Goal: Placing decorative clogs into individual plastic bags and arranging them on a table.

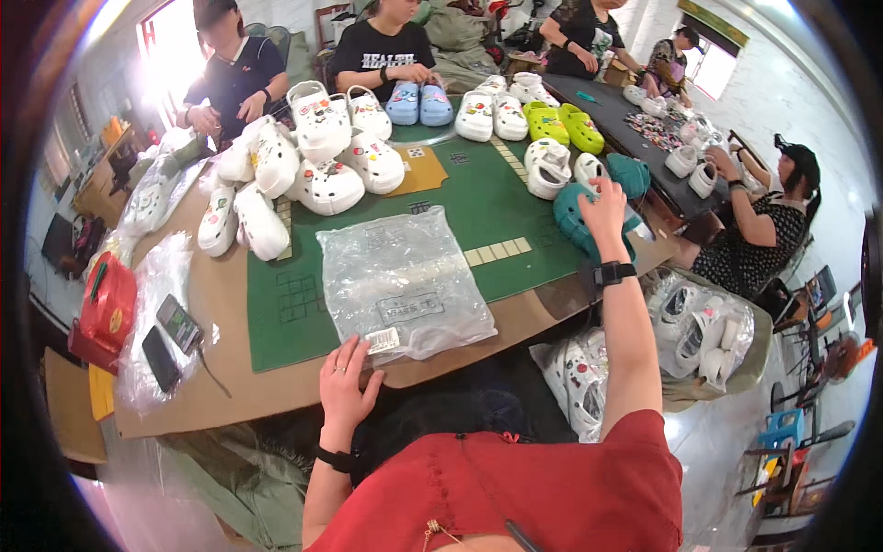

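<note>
A clear plastic bag with a white barcode label lies flat on the green mat in front of me. My left hand rests at its near edge beside the label, fingers stretched out and thumb apart. Farther right, my right hand reaches over the mat's edge with bent fingers on a teal clog. A second teal clog sits just beyond it. White clogs stand close to these, and a lime-green pair is behind them.
Decorated white clogs are piled at the table's left, near a blue pair. A red case and a phone lie at the near left. Bagged shoes sit low at right. Several people work around the tables.
</note>
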### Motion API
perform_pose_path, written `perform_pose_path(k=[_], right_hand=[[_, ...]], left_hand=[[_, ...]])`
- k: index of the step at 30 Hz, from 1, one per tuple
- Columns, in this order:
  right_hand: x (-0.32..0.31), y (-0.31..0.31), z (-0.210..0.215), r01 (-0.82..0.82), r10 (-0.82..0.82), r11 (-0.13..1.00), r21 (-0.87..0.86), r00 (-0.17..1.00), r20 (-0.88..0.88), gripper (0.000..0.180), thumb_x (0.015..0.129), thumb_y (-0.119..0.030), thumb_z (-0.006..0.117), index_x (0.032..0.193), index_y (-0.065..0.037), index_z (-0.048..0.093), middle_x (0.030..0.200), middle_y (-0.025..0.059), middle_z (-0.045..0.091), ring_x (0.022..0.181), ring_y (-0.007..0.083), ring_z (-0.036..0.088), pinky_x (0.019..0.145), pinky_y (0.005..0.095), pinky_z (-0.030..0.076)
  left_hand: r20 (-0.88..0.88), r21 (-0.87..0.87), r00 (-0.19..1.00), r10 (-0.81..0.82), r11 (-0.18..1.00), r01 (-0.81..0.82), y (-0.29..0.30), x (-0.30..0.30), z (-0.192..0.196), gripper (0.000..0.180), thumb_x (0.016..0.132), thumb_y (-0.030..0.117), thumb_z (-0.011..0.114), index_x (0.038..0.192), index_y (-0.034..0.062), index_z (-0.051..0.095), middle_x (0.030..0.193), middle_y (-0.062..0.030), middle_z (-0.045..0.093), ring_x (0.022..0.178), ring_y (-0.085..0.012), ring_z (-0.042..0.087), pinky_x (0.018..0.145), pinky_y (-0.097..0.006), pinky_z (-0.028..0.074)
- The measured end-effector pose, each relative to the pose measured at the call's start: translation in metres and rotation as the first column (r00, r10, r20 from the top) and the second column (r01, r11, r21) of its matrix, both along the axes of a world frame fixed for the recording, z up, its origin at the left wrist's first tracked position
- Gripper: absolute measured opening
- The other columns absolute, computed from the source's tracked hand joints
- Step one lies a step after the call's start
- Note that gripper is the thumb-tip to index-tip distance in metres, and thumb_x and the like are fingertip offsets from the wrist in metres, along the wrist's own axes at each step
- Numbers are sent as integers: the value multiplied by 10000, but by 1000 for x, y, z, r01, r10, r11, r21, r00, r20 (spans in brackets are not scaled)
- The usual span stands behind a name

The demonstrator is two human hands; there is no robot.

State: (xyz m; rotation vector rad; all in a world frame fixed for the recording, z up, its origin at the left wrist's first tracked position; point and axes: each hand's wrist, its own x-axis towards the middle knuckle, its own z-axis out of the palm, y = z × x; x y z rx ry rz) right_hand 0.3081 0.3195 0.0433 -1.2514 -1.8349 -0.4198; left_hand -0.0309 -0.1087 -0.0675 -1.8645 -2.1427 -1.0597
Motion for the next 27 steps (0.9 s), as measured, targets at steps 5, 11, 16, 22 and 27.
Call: perform_pose_path(k=[5, 11, 16, 22, 27], right_hand=[[55, -25, -34, 383, -372, 888, -253, 924, 92, 701, 653, -314, 866, 1256, -141, 553, 1406, 202, 453, 1239, 445, 478, 973, 536, 450], [85, -44, -52, 422, -334, 746, -515, 906, 260, 887, 532, -463, 926, 1280, -164, 555, 1507, 294, 315, 1263, 474, 466, 971, 559, 437], [86, -46, -66, 322, -359, 814, -484, 933, 18, 784, 588, -520, 893, 1209, -143, 597, 1425, 243, 409, 1272, 453, 440, 1029, 562, 370], [26, -89, -37, -19, -77, 975, -220, 904, -420, 753, 621, -443, 923, 1147, -30, 576, 1408, 253, 416, 1262, 441, 441, 1029, 532, 383], [-64, -147, -3, -306, 245, 950, -66, 859, -449, 695, 610, -359, 946, 1074, 3, 577, 1383, 294, 424, 1284, 460, 427, 1048, 497, 391]], left_hand=[[-32, -42, 998, 53, 998, -54, -4, 1, 2, 529, 813, 261, 743, 1297, 106, 597, 1394, -110, 561, 1234, -356, 520, 1036, -468, 414], [-16, -36, 999, 37, 999, -37, -8, 0, 1, 542, 822, 243, 724, 1321, 89, 581, 1403, -118, 555, 1237, -369, 513, 1063, -467, 397], [-14, -35, 999, 49, 998, -50, -7, -1, 0, 532, 820, 243, 723, 1313, 90, 590, 1395, -121, 561, 1232, -365, 518, 1056, -464, 405], [-12, 2, 999, 40, 999, -40, -2, -1, 1, 505, 819, 247, 721, 1288, 95, 611, 1372, -131, 578, 1214, -365, 537, 1035, -464, 424], [-29, 84, 999, 29, 996, -26, -3, -6, -2, 408, 772, 235, 777, 1153, 119, 686, 1262, -114, 623, 1120, -341, 578, 951, -448, 485]])
